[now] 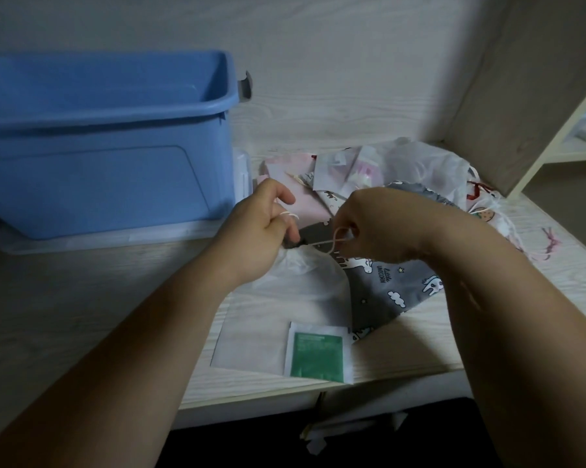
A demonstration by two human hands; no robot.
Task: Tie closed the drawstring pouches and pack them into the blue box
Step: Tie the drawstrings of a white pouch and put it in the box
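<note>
A translucent white drawstring pouch [284, 319] lies flat on the desk in front of me, with a green card [316, 354] showing through its lower corner. My left hand [264, 228] grips the pouch's gathered neck, with the pale cord wrapped over one finger. My right hand [379, 224] pinches the other end of the cord [328, 243], which forms a small loop between the two hands. Under the white pouch lies a grey unicorn-print pouch [396, 285]. The blue box [109, 143] stands open at the left.
A heap of other pouches [369, 170], pink, white and printed, lies behind my hands against the wall. The blue box stands on a clear lid [92, 239]. A wooden side panel [507, 96] rises at the right. The desk's front edge [284, 396] is near me.
</note>
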